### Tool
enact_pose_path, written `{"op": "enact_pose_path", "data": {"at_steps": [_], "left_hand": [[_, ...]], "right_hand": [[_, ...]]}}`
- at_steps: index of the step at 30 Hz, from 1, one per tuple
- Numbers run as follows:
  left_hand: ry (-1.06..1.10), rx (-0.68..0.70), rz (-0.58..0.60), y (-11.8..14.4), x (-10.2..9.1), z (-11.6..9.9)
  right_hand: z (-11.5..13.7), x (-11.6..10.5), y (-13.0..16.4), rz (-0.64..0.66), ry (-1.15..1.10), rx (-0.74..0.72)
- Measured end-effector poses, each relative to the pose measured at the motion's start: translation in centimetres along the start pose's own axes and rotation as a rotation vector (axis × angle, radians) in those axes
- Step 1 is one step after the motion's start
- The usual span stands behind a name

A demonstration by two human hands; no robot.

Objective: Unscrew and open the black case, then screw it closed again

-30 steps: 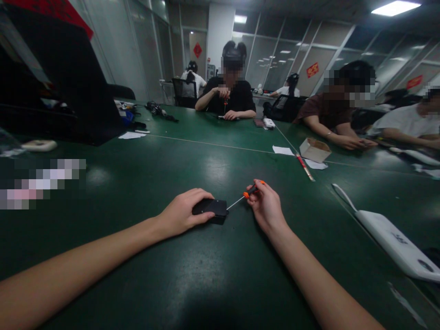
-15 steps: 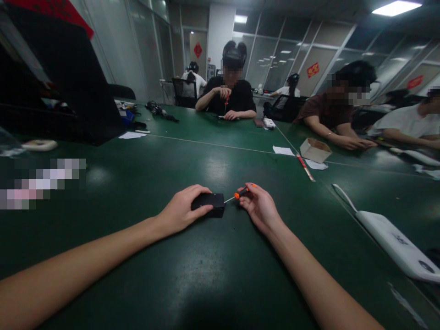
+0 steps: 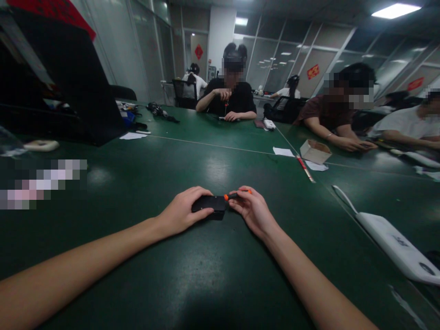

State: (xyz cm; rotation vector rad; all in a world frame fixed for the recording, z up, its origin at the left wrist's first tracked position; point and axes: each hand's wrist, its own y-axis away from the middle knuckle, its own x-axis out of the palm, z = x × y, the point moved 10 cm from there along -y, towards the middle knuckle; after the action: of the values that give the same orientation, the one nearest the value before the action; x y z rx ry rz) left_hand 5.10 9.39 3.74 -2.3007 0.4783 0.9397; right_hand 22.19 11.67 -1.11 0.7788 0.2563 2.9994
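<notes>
Matte black slab (image 3: 208, 203) under clasping left hand (image 3: 182, 211); right hand (image 3: 252, 211) pinches orange-collared screwdriver (image 3: 235, 196).

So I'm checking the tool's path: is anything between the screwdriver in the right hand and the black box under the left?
Nothing visible. The right hand holds the screwdriver with its orange end right at the edge of the black box, which the left hand pins to the table. The tip itself is hidden there.
</notes>
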Motion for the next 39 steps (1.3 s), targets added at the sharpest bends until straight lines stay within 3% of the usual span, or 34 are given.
{"op": "enact_pose_path", "data": {"at_steps": [12,24,31,39], "left_hand": [[0.032,0.047,0.028,0.1,-0.1,-0.6],[0.049,0.063,0.003,0.1,-0.4,-0.8],[0.029,0.063,-0.012,0.1,-0.5,-0.7],[0.041,0.053,-0.023,0.1,-0.5,-0.5]], "right_hand": [[2.5,-2.6,-0.6,-0.148,0.034,-0.206],[1.0,0.7,0.1,0.075,0.206,-0.145],[2.6,0.3,0.3,0.058,0.279,-0.289],[1.3,1.0,0.4,0.1,0.224,-0.231]]}}
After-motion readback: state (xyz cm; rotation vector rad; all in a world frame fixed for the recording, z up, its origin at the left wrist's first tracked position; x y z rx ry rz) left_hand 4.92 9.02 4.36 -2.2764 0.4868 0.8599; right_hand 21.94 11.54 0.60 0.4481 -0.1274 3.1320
